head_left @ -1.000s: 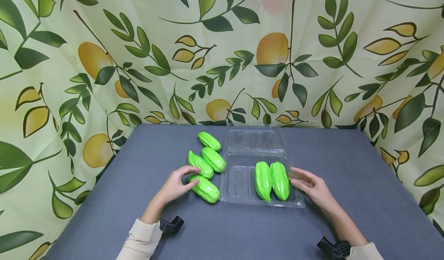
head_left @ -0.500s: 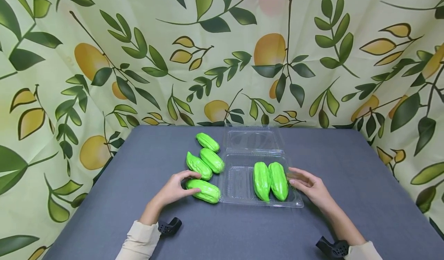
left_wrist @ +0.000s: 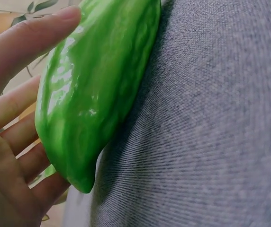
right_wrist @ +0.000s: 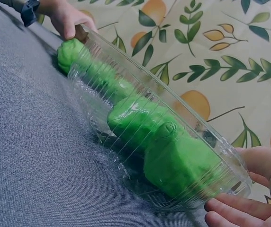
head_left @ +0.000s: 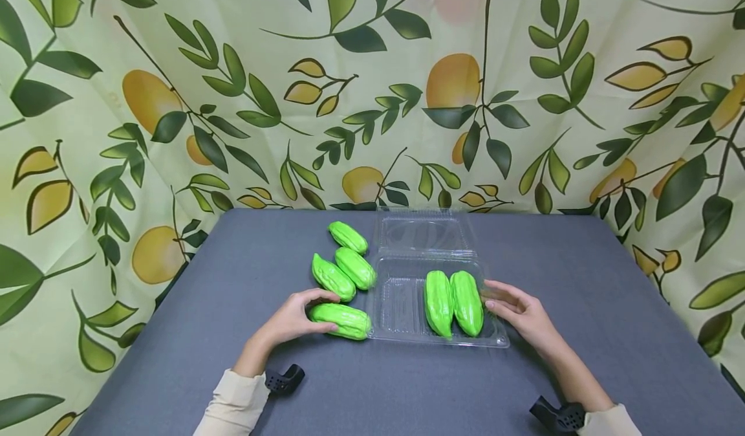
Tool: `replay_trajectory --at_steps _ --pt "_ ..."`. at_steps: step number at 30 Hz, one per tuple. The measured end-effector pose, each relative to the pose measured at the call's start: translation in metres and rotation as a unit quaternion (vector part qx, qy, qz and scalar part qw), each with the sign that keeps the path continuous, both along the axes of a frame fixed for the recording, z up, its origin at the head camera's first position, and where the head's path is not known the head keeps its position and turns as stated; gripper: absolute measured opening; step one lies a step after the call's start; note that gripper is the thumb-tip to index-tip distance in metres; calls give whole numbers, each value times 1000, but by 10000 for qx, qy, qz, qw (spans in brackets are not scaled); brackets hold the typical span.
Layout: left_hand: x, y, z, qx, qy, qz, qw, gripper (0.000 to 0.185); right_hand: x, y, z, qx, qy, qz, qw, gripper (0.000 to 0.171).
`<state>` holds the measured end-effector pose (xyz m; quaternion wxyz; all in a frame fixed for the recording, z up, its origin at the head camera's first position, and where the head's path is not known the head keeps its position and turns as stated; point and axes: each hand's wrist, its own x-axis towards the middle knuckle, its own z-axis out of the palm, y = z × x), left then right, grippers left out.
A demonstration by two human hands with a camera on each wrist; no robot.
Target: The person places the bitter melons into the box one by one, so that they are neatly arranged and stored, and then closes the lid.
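In the head view my left hand [head_left: 297,316] grips the nearest bright green toy bitter melon [head_left: 343,321], thumb on its near side and fingers on the far side. Its ridged, glossy skin and pointed tip show in the left wrist view, the melon [left_wrist: 95,90] lying close along the cloth. My right hand [head_left: 520,310] rests its fingertips at the right wall of a clear plastic clamshell box [head_left: 401,303], fingers fairly straight. Inside the box's right half lie two more melons [head_left: 440,303], side by side. Through the wall they [right_wrist: 178,163] look blurred in the right wrist view.
Three other green melons [head_left: 333,277] lie loosely grouped left of the box. The box's lid [head_left: 425,234] stands open toward the back. A grey cloth [head_left: 372,384] covers the table; a leaf-patterned curtain [head_left: 372,132] hangs behind it.
My left thumb and fingers have closed round the nearest melon, which has turned a little to lie more sideways. The right hand, the box and the other melons stay put.
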<state>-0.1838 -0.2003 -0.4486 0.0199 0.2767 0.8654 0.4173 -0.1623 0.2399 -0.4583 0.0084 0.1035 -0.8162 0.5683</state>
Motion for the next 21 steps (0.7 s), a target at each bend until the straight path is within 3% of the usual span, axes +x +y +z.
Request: replay_trajectory --at_steps 9,21 --pt "1 2 -1 -315 -198 -102 9993 52 0 -1 0 -184 57 100 9998 48" --pt "1 2 -3 -324 -157 -200 9992 55 0 -1 -1 172 -8 -42 9998 48"
